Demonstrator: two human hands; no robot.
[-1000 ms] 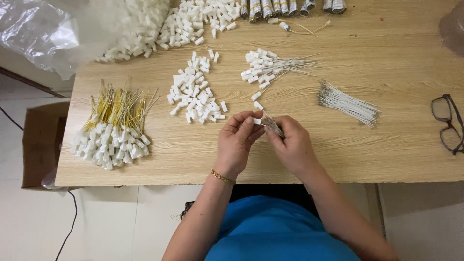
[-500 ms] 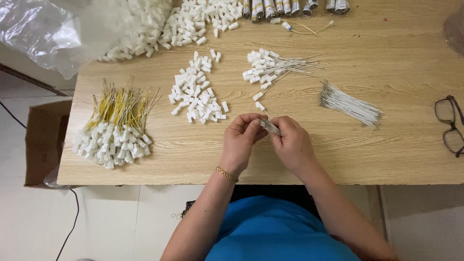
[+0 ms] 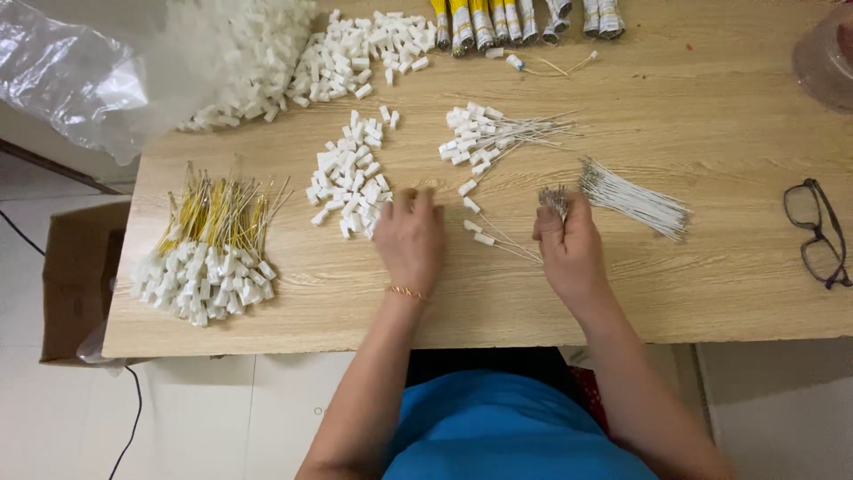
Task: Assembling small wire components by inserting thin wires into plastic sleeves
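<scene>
A: What's changed vs half a sec ago?

B: Hands were together mid-table, both pinching one small piece. Now they're apart. Left hand (image 3: 410, 238) has gone out flat, palm down, fingers spread, tips touching the near-right edge of the loose pile of white plastic pieces (image 3: 349, 181). Can't tell if it's got one pinched; the hand covers its own fingertips.

A: And the right?

B: Right hand (image 3: 569, 251) has swung toward the table's right half, closed round a small bunch of thin grey wires (image 3: 554, 201), tips sticking up past the knuckles. It's just beside the near end of the loose grey wire bundle (image 3: 633, 199).

A: Anything hard to read?

B: How many wires are in the fist, no idea; too fine. A few finished pieces (image 3: 484, 235), white blocks w/ wires, lie on the wooden table (image 3: 729, 284) btwn the hands. Rolls along the far edge are cut off by the frame.

A: Rest of the table?

B: Yellow-wired white pieces (image 3: 206, 258) heaped at the near-left corner, a fan of white-tipped wires (image 3: 494, 140) mid-table toward the far edge, glasses (image 3: 819, 233) at the right edge, clear plastic bag (image 3: 71, 71) off the far-left corner.
</scene>
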